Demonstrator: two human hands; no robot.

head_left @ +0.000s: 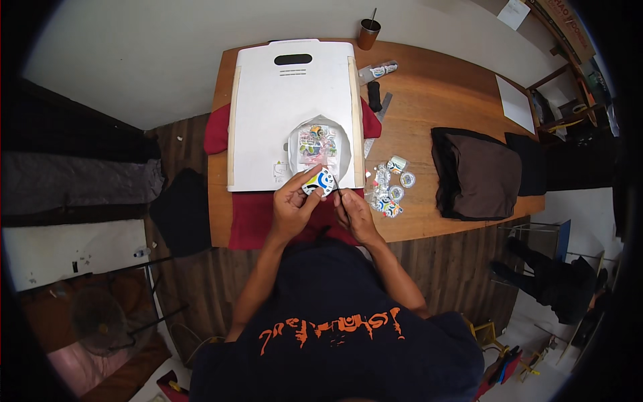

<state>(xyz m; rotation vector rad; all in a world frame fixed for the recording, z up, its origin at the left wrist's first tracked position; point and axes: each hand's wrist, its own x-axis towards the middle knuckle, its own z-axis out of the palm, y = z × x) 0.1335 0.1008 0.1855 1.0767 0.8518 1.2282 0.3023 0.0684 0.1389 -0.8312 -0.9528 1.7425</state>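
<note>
My left hand [293, 206] pinches a small rounded patch or sticker [317, 182] in white, blue, yellow and black, held up over the near edge of a white board [258, 127]. Close beside it, my right hand [356, 216] has its fingers closed round a thin dark tool [338, 193], whose tip comes near the patch's right edge. The tool's kind is too small to make out. Just beyond both hands, a round whitish tray or opening [343, 144] on the board holds several colourful printed pieces [315, 142].
Red cloth [251, 218] shows from under the board. To its right lie several printed pieces and small rolls [395, 194], a ruler [382, 110] and a dark roll [374, 96]. Folded dark garments [479, 174] sit farther right. A brown cup [368, 35] stands at the back.
</note>
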